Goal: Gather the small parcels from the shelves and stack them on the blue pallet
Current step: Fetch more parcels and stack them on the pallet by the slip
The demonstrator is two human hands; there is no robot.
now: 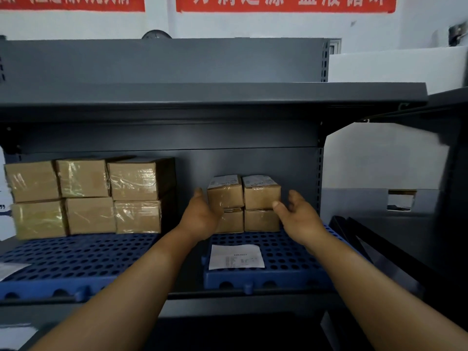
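Observation:
Several small brown parcels (260, 196) stand two wide and two high on the right blue pallet (286, 257), inside the grey shelf. My left hand (200, 219) is at the stack's left side, fingers apart, palm turned toward the boxes. My right hand (298, 214) is at the stack's right side, fingers spread, thumb touching the upper right parcel's corner. Neither hand grips a box. The lower left parcel is partly hidden by my left hand.
Larger taped cartons (86, 198) are stacked on the left blue pallet (63, 262). A white paper slip (236, 257) lies on the right pallet's front. The grey upper shelf (202, 97) overhangs. White panels (379, 160) and dark bars (359, 239) stand to the right.

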